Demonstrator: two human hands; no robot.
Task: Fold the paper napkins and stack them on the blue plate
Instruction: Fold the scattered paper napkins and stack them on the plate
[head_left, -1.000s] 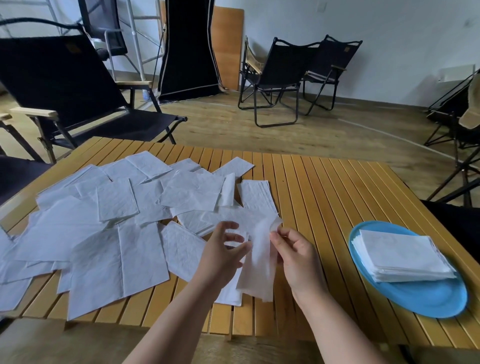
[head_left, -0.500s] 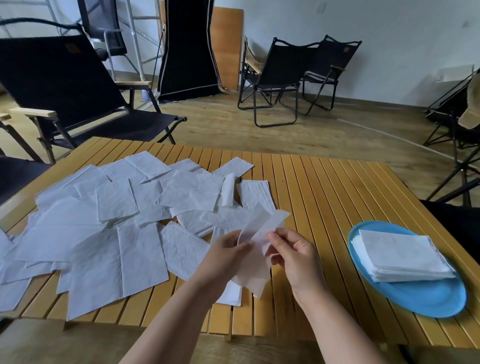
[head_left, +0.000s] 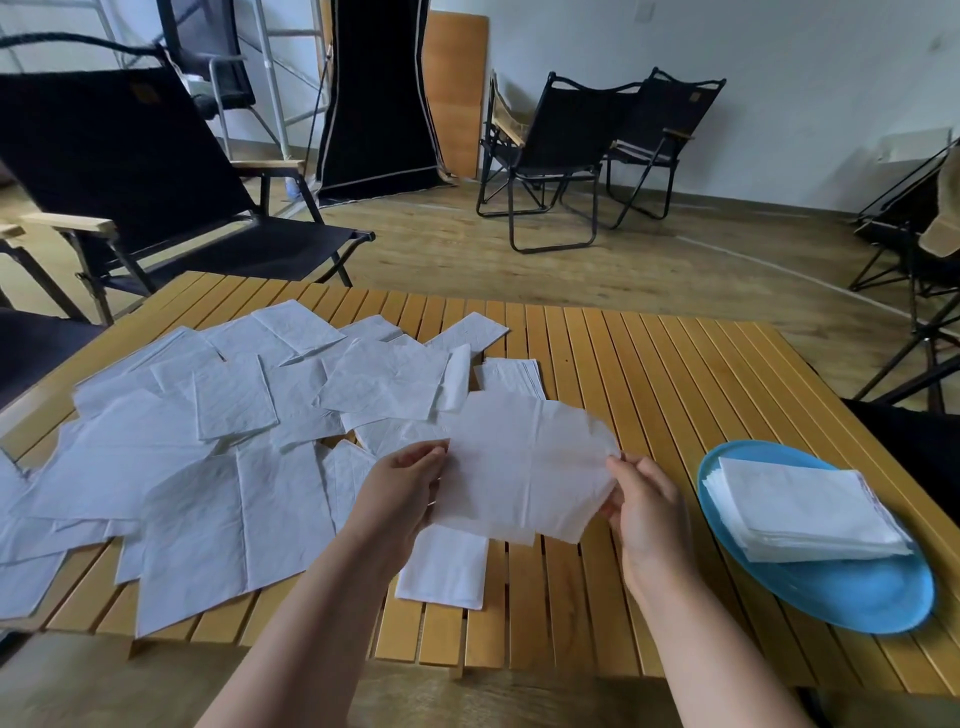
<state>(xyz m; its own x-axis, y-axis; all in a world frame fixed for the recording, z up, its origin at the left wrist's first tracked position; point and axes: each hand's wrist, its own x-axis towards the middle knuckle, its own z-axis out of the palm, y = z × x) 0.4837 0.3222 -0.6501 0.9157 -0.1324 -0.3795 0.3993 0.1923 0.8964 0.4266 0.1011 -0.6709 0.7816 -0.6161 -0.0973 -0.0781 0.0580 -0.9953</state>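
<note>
- I see the left hand (head_left: 402, 480) pinching one edge of an unfolded napkin (head_left: 524, 470), and the right hand (head_left: 641, 506) pinching the opposite edge.
- Napkin's stretched between both grips, above the table (head_left: 649, 374).
- Folded stack (head_left: 800, 506) sits on the blue plate (head_left: 852, 597), right.

You are holding a thin white paper napkin (head_left: 524, 473), matt and faintly creased, soft enough that it is sagging between your left hand (head_left: 402, 480) and right hand (head_left: 641, 506). Loose napkins (head_left: 208, 457) of the same crinkled, embossed paper are lying over the table (head_left: 649, 395), whose narrow wooden slats are showing a smooth, warm, lightly sheened finish. The blue plate (head_left: 852, 597) is looking like smooth plastic with a dull gloss, and the folded stack (head_left: 800, 506) on it is showing layered paper edges. The chairs (head_left: 582, 140) are pairing matt black cloth with dark metal tubing.
</note>
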